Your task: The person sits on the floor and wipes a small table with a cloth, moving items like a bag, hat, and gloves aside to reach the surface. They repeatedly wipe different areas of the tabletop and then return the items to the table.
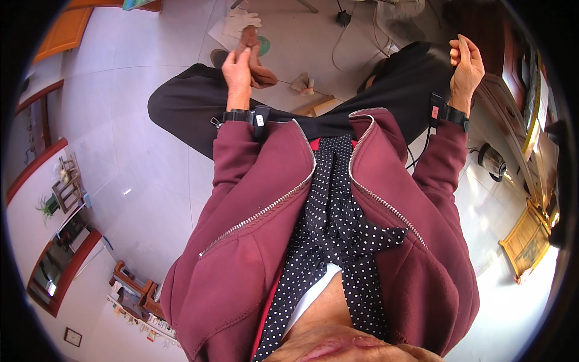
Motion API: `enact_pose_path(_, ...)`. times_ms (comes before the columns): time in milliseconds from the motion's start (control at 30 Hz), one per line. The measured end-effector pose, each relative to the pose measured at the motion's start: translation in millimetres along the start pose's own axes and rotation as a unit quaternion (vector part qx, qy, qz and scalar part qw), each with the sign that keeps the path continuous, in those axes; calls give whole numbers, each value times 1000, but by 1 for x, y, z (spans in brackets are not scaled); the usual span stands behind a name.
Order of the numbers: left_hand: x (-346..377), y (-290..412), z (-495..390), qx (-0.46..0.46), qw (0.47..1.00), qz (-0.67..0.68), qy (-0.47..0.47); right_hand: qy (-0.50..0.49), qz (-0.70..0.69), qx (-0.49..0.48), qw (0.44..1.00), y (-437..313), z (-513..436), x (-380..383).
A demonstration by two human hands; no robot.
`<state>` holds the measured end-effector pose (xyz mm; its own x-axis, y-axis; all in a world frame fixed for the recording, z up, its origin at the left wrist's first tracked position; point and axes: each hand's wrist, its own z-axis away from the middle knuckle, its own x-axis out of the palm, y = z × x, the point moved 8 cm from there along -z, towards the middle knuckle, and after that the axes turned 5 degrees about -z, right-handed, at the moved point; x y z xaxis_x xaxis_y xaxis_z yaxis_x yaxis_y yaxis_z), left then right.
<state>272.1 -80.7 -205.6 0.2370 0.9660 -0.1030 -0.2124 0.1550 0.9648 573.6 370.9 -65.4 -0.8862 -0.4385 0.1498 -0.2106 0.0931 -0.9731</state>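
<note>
My left hand (238, 70) is closed around a brown cloth piece (263, 76), which looks like a sock; one end rises past my fingers and the other hangs to the right. Beyond it on the floor lie a white knitted glove (241, 22) and a round green object (263, 45), partly hidden by the brown cloth. A crumpled beige cloth (302, 83) with a red-trimmed edge rests between my knees. Raised by my right knee, my right hand (467, 63) has its fingers bent towards the thumb. Whether something thin is pinched there is too small to see.
A wooden piece (315, 106) shows beneath my legs. Ahead, a white cable (334, 54) loops over the tiles near a black plug (343, 18). At right are a metal kettle (491, 159), a wooden cabinet (497, 95) and a yellowish wooden chair (526, 239).
</note>
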Motion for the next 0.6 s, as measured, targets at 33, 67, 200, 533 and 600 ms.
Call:
enact_pose_path(33,-5,-3,-1,-25,999,34,7,-7,-4,-1,1000,1,-1,1)
enact_pose_path(67,-9,-1,-1,-27,997,72,12,-18,-4,-9,1000,1,-1,4)
enact_pose_path(200,-19,2,-4,-39,989,141,30,-10,7,0,1000,4,-2,1)
enact_pose_path(533,-23,9,-6,-5,986,162,38,1,19,-9,1000,0,1,-7)
enact_pose_path(600,-22,9,-6,-4,986,163,35,2,18,-9,1000,-1,1,-8)
